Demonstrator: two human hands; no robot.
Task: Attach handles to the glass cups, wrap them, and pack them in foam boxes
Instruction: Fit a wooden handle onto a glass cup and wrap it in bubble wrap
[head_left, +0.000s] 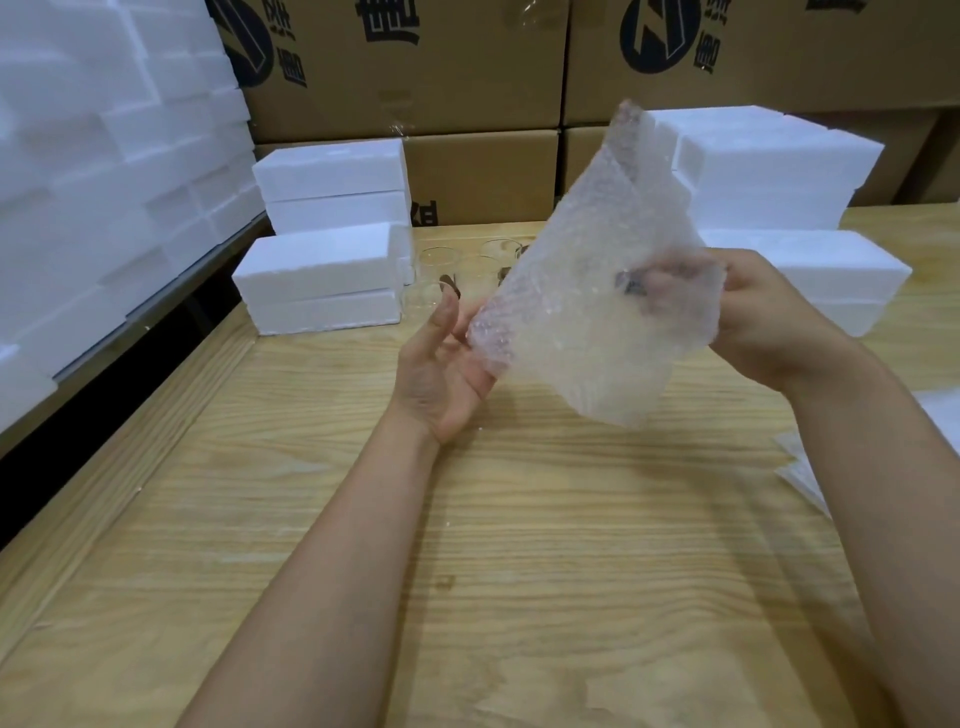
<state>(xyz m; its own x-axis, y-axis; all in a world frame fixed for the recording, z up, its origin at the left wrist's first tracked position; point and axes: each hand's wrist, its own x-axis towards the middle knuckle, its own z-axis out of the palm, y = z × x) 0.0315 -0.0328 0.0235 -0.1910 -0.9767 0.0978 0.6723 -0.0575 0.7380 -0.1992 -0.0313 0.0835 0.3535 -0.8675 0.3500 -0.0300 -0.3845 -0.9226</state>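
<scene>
A sheet of clear bubble wrap (582, 291) is held up above the wooden table (467, 545). My right hand (763, 322) grips its right side, the fingers curled behind the wrap around something dark that shows blurred through it. My left hand (447, 364) is palm-up with relaxed fingers, touching the wrap's lower left edge. Several bare glass cups (441, 265) stand on the table behind the wrap. White foam boxes (322, 275) are stacked at the left and more foam boxes (779, 171) at the right.
Cardboard cartons (415, 78) form a wall at the back. A tall pile of foam pieces (104, 182) fills the left side. More bubble wrap sheets (810, 478) lie at the table's right edge.
</scene>
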